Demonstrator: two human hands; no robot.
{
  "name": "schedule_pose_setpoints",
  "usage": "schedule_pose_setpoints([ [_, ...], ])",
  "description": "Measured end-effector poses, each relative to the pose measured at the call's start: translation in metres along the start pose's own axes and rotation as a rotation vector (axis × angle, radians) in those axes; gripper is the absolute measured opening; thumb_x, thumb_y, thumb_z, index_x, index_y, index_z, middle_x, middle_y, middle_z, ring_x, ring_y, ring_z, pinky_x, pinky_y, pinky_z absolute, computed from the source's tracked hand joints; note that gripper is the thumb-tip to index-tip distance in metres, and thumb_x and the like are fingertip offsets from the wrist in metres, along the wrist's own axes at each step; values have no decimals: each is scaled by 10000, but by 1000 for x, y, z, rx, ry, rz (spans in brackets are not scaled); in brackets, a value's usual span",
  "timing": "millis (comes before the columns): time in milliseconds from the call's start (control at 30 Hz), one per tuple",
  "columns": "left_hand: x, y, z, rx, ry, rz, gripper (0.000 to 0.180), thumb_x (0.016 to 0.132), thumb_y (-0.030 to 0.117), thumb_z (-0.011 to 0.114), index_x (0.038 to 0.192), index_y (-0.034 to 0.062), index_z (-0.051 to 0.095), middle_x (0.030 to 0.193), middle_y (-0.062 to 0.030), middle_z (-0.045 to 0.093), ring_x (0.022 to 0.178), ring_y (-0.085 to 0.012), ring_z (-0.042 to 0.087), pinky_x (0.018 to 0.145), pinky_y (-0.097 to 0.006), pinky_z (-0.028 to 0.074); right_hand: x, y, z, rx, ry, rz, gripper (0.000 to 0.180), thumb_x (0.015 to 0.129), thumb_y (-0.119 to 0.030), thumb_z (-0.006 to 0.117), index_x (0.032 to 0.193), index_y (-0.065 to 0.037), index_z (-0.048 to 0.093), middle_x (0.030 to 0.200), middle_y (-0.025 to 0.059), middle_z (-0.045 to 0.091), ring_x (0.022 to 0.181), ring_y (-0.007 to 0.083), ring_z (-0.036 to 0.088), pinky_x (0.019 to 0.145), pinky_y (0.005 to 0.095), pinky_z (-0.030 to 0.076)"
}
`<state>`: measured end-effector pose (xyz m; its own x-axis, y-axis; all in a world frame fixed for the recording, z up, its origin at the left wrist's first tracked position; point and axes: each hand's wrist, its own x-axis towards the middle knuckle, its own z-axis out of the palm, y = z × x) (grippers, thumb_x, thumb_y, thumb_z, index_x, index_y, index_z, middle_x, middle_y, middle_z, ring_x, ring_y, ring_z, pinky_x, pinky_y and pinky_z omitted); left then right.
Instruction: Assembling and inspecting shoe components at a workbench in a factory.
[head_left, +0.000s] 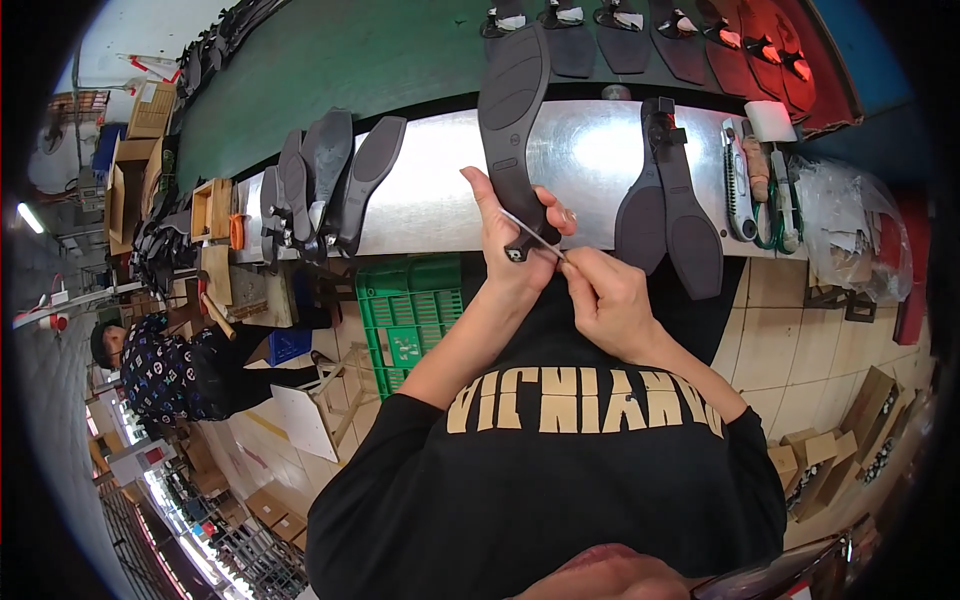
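My left fingers (560,214) are curled round the heel end of a dark shoe (510,120), its sole facing me and its toe pointing up and away from them. My right fingers (588,278) pinch the near end of a thin pale rod (517,223) that slants across beside the heel; I cannot tell whether it has a sharp edge. Pushing too hard with my right fingers could, I think, make it skid and jab my left thumb (481,188). The shoe seems held only at the heel, so a loose left grip might let its long front twist sideways. To the right of my right fingers, two more shoes (693,240) overhang the near edge of the table (432,205); a careless elbow could tip them off. Beyond those, a cutter (738,190) could nick me on a blind reach, if its blade is out
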<state>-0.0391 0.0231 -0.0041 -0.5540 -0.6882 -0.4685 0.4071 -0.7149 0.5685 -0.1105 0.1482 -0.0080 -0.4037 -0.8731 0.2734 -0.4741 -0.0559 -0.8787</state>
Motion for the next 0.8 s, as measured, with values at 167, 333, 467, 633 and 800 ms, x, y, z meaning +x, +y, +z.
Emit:
schedule_pose_setpoints([
  [167, 6, 1, -10, -19, -156, -9, 801, 844, 836, 317, 689, 98, 588, 545, -39, 525, 536, -211, 516, 677, -353, 479, -4, -3, -2, 58, -30, -58, 79, 861, -22, 645, 925, -11, 601, 763, 126, 614, 665, 305, 633, 575, 368, 499],
  [333, 18, -2, -13, -109, -21, -18, 764, 912, 763, 295, 826, 60, 580, 707, -57, 593, 607, -202, 555, 651, -331, 480, -4, -5, -1, 87, -134, -252, 141, 844, -16, 662, 981, -33, 628, 721, 103, 624, 625, 247, 638, 545, 324, 495],
  [467, 12, -5, -3, 3, 48, 39, 726, 945, 718, 316, 956, 62, 625, 687, -30, 572, 601, -168, 508, 690, -321, 462, 8, -16, -6, 386, -70, 232, 507, 888, 37, 568, 1384, -55, 513, 748, 63, 648, 608, 119, 598, 579, 239, 463],
  [633, 3, -9, -14, 237, -197, 80, 657, 1011, 552, 377, 1451, 65, 411, 1018, -36, 625, 894, -133, 599, 784, -302, 507, 14, 7, -16, 844, -96, 557, 506, 1006, -102, 482, 1497, -71, 361, 696, 11, 548, 554, 52, 476, 480, 188, 374],
  [800, -6, 0, -22, 234, -309, -103, 635, 965, 207, 602, 1512, 70, 312, 1169, -66, 593, 1056, -194, 617, 875, -349, 546, 18, 13, -29, 1223, -122, 748, 509, 1019, -163, 500, 1494, -63, 349, 669, 24, 522, 499, 70, 446, 419, 192, 338],
])
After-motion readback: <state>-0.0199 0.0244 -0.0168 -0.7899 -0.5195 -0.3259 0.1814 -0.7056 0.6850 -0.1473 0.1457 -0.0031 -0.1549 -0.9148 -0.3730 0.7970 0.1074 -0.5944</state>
